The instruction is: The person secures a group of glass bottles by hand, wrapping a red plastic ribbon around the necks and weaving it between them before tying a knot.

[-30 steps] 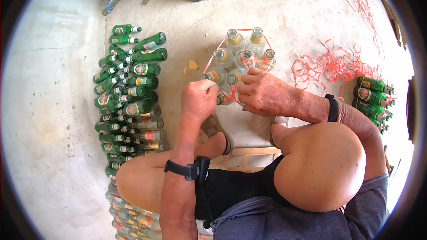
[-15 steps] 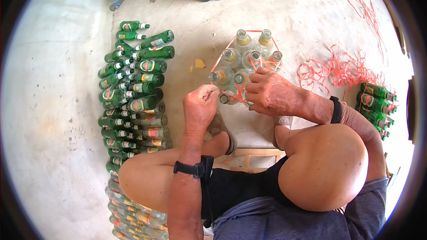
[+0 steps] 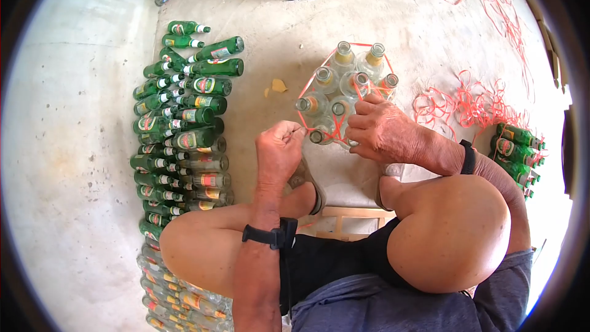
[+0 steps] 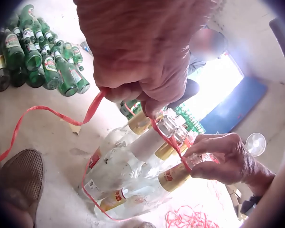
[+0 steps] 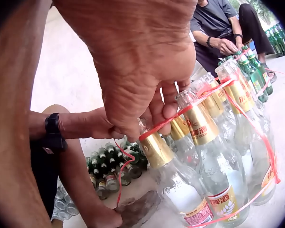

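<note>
The left hand and right hand pinch a thin red plastic ribbon strung around clear, gold-necked glass bottles.

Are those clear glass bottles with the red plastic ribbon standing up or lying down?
Upright. The clear glass bottles have necks above bodies in the right wrist view, and round mouths facing up in the head view.
</note>
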Demonstrator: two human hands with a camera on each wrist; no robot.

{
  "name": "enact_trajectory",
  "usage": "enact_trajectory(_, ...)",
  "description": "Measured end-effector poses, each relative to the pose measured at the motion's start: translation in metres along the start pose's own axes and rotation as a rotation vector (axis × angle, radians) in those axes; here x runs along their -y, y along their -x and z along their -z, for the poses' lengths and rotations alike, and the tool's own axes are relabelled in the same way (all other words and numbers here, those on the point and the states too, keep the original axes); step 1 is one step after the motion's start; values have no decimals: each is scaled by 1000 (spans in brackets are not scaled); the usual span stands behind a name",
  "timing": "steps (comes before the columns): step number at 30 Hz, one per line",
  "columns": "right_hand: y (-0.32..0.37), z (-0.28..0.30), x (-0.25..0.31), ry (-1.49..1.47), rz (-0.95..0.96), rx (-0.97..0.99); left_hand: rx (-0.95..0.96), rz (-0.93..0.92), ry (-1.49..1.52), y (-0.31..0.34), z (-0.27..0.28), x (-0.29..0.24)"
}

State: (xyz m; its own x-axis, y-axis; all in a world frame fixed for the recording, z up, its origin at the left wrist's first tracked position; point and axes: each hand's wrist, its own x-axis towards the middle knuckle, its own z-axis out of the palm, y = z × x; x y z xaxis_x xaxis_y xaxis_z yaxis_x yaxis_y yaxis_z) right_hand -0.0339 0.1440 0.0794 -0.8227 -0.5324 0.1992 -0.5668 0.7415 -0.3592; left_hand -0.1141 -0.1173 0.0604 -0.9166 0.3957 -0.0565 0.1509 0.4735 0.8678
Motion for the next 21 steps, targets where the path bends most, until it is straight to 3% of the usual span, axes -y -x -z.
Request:
enact_trajectory(5, -1, 3, 2, -14, -16, 13, -6, 106, 65, 3, 1, -3)
enact_trajectory(8, -1, 3, 0, -29, -22, 33, 7, 74, 62, 1, 2, 7)
enact_trajectory(17, -16, 20, 2, -37, -9, 58, 184, 241, 221, -11, 0, 16)
enact_trajectory(21, -43, 14, -1, 10, -27, -37, 236, 429, 383, -15, -6, 35)
